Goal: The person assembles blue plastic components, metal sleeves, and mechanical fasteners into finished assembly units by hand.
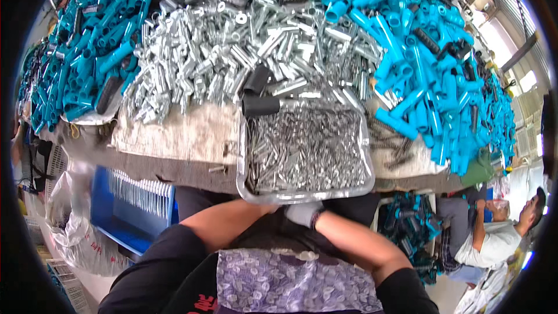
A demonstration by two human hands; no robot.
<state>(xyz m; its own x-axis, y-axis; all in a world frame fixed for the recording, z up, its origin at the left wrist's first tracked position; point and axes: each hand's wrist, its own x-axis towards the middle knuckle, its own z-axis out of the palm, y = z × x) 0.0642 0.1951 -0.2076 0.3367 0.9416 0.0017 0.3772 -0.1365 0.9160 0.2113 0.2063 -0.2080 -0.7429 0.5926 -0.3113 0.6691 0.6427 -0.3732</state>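
Observation:
Both my hands are low at the near edge of the table, close together under the front rim of a metal tray (247, 189). My right hand (303, 214) wears a pale grey glove with a dark cuff; its fingers are hidden. My left hand (268, 206) is mostly out of sight behind the tray's rim, so neither its fingers nor anything in them shows. The tray is filled with small shiny metal pins (302, 157). Across its far left corner lies a black tube-shaped sleeve (260, 106), with another black sleeve (257, 79) just beyond.
Behind the tray rises a heap of silver metal parts (197, 64), flanked by teal tubular parts (99, 52) on the left and more teal housings (421, 81) on the right. Below left stands a blue bin (125, 218) holding metal rods. A seated person (494, 238) is at the right.

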